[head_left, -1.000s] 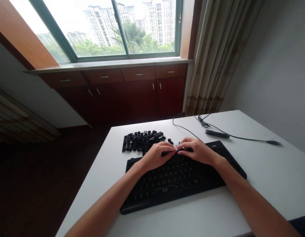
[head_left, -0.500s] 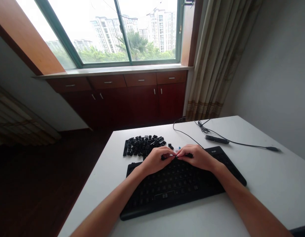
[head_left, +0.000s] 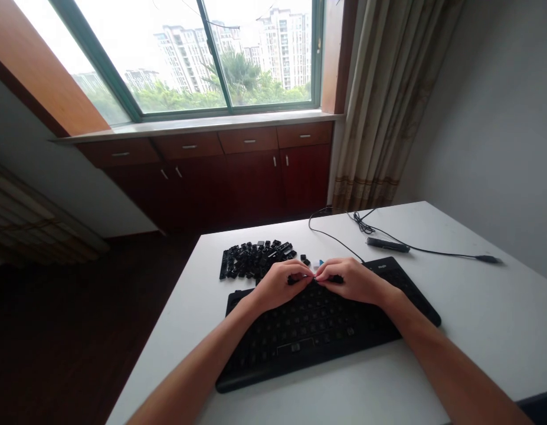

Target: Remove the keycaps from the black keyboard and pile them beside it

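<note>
A black keyboard (head_left: 317, 330) lies on the white table, its caps off and bare key posts showing over much of it. Above its far edge, my left hand (head_left: 282, 284) and my right hand (head_left: 351, 281) meet fingertip to fingertip, both closed in a pinch. Something small and dark seems to sit between the fingertips, too tiny and covered to name. Beyond my left hand is a heap of black keycaps (head_left: 255, 258), and a few loose keycaps (head_left: 304, 260) lie just past the fingers. Partly hidden behind my right hand is a small blue and white item (head_left: 318, 264).
A dark, slim folded tool or case (head_left: 388, 244) rests at the back right of the white table (head_left: 481, 307). Beside it runs a black cable (head_left: 436, 252) with a plug end. Past the table stand red-brown cabinets (head_left: 255, 183) under a window.
The view has shifted slightly. Both hands stay pinched together over the same part of the keyboard, with only a small shift of the fingertips.
</note>
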{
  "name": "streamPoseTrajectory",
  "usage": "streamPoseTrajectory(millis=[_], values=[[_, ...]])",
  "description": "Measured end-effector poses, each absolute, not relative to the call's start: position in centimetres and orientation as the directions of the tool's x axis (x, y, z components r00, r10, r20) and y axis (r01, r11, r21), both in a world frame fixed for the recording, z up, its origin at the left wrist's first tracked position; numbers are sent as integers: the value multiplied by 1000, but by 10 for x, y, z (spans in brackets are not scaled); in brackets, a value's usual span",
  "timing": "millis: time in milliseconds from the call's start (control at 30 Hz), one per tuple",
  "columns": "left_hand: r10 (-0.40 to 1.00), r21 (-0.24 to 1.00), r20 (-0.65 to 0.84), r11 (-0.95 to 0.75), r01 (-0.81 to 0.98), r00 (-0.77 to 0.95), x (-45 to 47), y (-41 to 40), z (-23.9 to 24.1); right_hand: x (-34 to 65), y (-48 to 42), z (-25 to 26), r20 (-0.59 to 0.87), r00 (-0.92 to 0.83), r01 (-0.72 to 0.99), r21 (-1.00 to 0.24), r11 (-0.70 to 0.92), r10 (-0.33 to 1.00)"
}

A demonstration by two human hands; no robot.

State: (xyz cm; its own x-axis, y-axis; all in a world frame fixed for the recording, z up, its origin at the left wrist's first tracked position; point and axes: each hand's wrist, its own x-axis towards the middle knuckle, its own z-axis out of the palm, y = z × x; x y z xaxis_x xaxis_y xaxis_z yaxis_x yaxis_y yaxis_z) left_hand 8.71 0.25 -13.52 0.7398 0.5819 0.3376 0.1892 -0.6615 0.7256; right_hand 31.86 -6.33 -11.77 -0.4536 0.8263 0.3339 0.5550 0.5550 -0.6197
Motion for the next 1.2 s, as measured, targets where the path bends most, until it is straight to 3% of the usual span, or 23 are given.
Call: streamPoseTrajectory(millis=[500,800,1200], values=[[576,719,336,-668,192,745,87,2,-135,313,-71,-100,271,-517,619,-537,573,812],[596,708,312,-665,237,740,86,1,-132,312,-63,-113,269,-368,661,-597,453,890],[617,699,294,-660,276,730,82,-12,-128,314,-56,-124,153,-384,589,-718,370,910]])
